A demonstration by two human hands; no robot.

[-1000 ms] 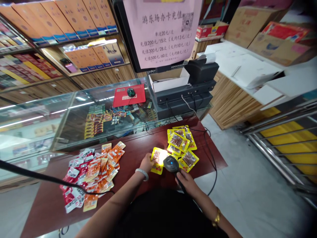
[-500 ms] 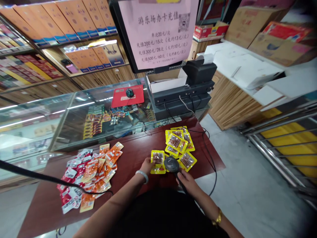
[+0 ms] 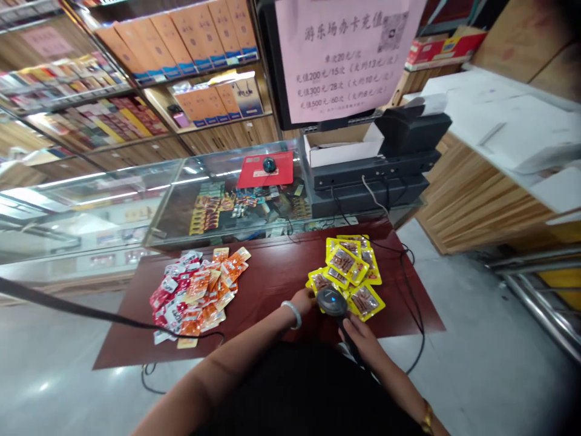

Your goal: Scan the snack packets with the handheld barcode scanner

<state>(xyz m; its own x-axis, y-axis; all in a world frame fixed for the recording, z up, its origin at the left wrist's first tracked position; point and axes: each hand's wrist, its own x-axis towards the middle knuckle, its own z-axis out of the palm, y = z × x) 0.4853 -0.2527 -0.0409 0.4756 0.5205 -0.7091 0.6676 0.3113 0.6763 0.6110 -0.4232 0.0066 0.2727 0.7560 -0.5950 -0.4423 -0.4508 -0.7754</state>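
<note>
My right hand (image 3: pixel 361 335) is wrapped round the handle of a black barcode scanner (image 3: pixel 333 301), its head tilted over the yellow packets and a small blue light showing on top. My left hand (image 3: pixel 303 304), with a pale bangle at the wrist, is closed at the lower left edge of a yellow snack packet (image 3: pixel 320 280); its fingertips are partly hidden beside the scanner head. More yellow snack packets (image 3: pixel 347 261) lie overlapping in a pile just beyond, one of them (image 3: pixel 365 301) to the right of the scanner.
Orange packets (image 3: pixel 211 297) and red-and-white packets (image 3: pixel 175 290) form a heap on the left of the dark red table (image 3: pixel 267 275). A black cable (image 3: pixel 113 315) crosses in front of them; another cable (image 3: pixel 415 303) hangs at right. Behind stand a glass counter (image 3: pixel 172 236) and a monitor with a pink sign (image 3: pixel 340 60).
My view has swung left, so everything sits further right. The yellow packet by my left hand has moved against the pile. A blue light now shows on the scanner.
</note>
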